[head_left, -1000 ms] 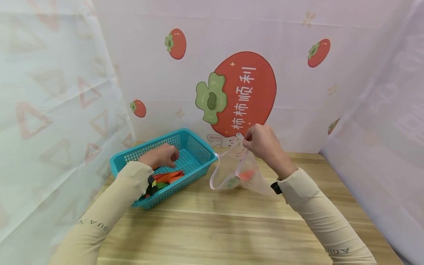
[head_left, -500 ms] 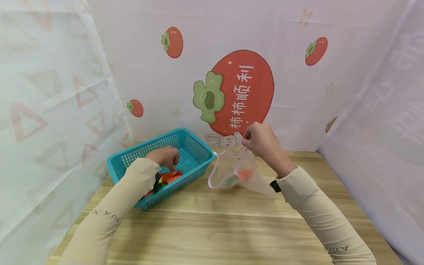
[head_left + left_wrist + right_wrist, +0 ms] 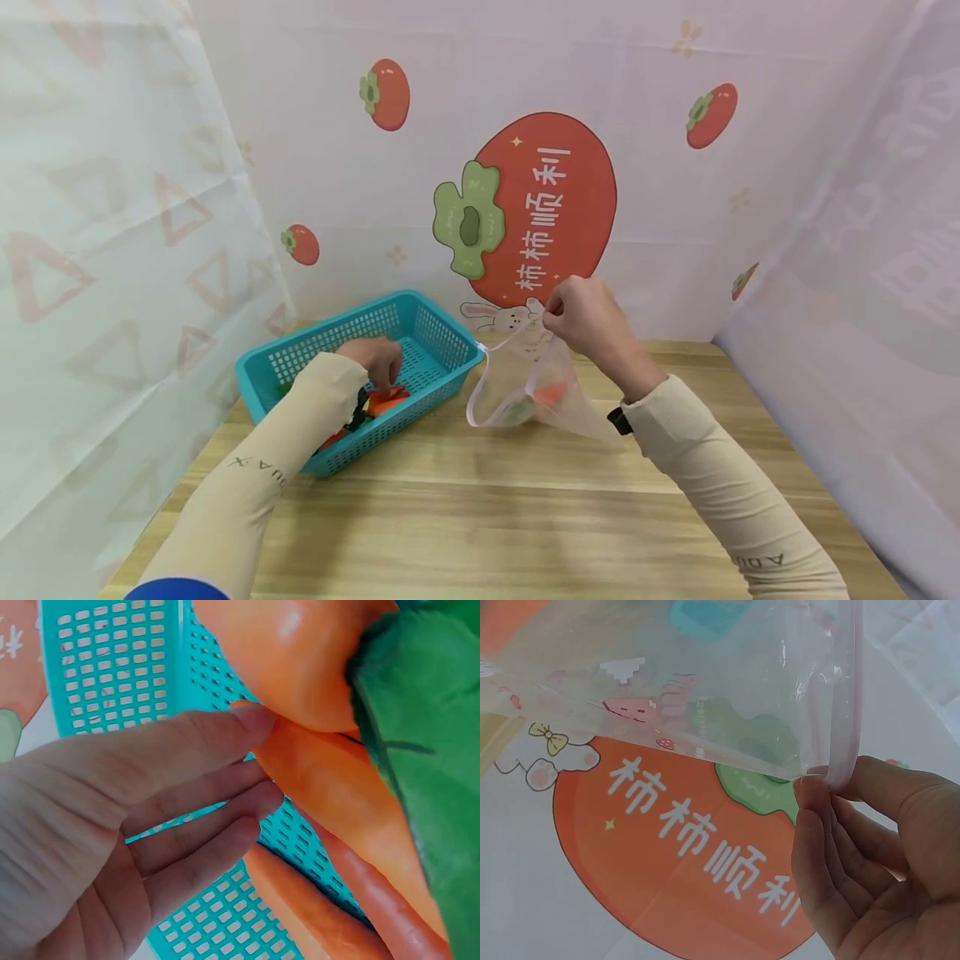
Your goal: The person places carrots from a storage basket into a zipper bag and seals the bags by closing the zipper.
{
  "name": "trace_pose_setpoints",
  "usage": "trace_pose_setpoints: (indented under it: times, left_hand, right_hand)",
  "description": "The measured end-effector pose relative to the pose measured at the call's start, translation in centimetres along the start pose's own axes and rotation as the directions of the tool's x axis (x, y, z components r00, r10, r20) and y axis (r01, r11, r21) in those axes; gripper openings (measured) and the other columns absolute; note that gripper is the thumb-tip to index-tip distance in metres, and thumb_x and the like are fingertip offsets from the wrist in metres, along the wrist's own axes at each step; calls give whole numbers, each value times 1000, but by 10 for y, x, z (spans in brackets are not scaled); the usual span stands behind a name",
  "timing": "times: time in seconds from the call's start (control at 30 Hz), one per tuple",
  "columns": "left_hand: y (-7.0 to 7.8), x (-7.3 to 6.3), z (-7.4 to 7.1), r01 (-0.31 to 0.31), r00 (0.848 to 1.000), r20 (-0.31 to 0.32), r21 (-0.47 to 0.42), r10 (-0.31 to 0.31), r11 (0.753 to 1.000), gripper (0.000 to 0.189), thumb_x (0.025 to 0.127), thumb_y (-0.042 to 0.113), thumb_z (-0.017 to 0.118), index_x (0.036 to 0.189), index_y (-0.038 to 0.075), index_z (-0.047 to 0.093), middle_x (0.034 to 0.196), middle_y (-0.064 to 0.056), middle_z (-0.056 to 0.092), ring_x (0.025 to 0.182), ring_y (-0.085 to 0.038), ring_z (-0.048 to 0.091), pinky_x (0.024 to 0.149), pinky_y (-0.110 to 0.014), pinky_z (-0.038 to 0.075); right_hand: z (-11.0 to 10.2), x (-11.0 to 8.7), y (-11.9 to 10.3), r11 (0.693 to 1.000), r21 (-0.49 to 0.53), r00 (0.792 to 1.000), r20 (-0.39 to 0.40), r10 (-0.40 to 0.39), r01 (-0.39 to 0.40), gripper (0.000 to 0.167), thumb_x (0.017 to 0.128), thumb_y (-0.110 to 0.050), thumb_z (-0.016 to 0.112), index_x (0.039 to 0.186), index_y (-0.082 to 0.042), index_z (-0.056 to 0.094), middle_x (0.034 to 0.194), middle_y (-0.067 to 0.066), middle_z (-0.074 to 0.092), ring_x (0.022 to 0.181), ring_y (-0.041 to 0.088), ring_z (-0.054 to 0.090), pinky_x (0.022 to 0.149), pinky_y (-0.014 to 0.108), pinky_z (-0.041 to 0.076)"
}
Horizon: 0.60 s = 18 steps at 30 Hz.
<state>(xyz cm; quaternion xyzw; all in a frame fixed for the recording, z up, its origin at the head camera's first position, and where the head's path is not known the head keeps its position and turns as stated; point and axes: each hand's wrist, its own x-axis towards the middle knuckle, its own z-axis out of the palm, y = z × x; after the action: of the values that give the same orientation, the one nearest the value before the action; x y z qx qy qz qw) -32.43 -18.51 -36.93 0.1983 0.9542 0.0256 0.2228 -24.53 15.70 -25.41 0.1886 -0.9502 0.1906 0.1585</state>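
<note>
In the left wrist view, my left hand (image 3: 150,787) pinches the end of an orange carrot (image 3: 337,787) between thumb and fingers. The carrot lies in a teal plastic basket (image 3: 438,387). Around it are a round orange vegetable (image 3: 292,660), a green leafy piece (image 3: 427,735) and more carrot-like pieces (image 3: 300,907). My right hand (image 3: 592,329) pinches the top corner of a clear zip bag (image 3: 581,408) and holds it up, its mouth gaping toward the basket. Something red (image 3: 551,393) and something green (image 3: 517,408) show through the bag's lower part; their kinds are unclear.
The basket stands at the back left of the wooden table (image 3: 480,525), beside the bag. White printed cloth walls (image 3: 337,167) enclose the back and both sides. A blue edge (image 3: 176,589) shows at the lower left, by the left sleeve.
My left hand has lowered deeper into the basket, onto the orange vegetables, and now pinches a carrot. The right hand keeps holding the bag nearly still. The head view has shifted slightly.
</note>
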Motion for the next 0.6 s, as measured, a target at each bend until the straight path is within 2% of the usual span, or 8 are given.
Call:
trace_pose_setpoints:
  times: [0.07, 0.13, 0.23, 0.47, 0.6]
  left_hand:
    - [-1, 1, 2, -1, 1000, 14, -1, 1, 1000, 23, 90, 6, 80, 71, 14, 70, 64, 7, 47, 62, -12, 36, 53, -26, 36]
    - [-1, 1, 5, 4, 1000, 23, 10, -4, 1000, 10, 91, 7, 80, 84, 12, 77, 74, 6, 61, 68, -12, 47, 56, -26, 44]
    - [-2, 2, 8, 7, 1000, 27, 37, -8, 999, 1, 93, 12, 81, 92, 12, 80, 88, 3, 72, 77, -14, 59, 62, -28, 52]
    - [-1, 4, 9, 15, 999, 37, 66, -18, 998, 11, 92, 4, 77, 91, 16, 78, 90, 0, 72, 75, -15, 59, 60, -28, 48]
    - [0, 4, 7, 4, 999, 45, 69, -7, 998, 19, 90, -1, 74, 81, 16, 75, 77, 3, 65, 67, -13, 51, 56, -27, 40]
  right_hand:
    - [0, 0, -1, 1000, 4, 1000, 2, 0, 0, 17, 92, -5, 70, 82, -5, 84, 81, 10, 79, 66, 21, 68, 63, 37, 57]
    - [1, -1, -1, 1000, 5, 1000, 7, 0, 0, 17, 92, -5, 70, 82, -6, 84, 81, 9, 79, 66, 20, 68, 64, 36, 58]
    - [1, -1, -2, 1000, 7, 1000, 11, 3, -3, 17, 92, -5, 70, 83, -5, 84, 82, 9, 80, 66, 20, 68, 64, 36, 58]
    - [0, -3, -3, 1000, 9, 1000, 15, 17, -17, 17, 93, -6, 70, 85, -5, 84, 84, 10, 80, 64, 19, 68, 64, 36, 58]
    - [-1, -5, -2, 1000, 12, 1000, 15, 25, -25, 16, 93, -6, 70, 86, -4, 84, 85, 11, 80, 65, 20, 69, 65, 37, 59]
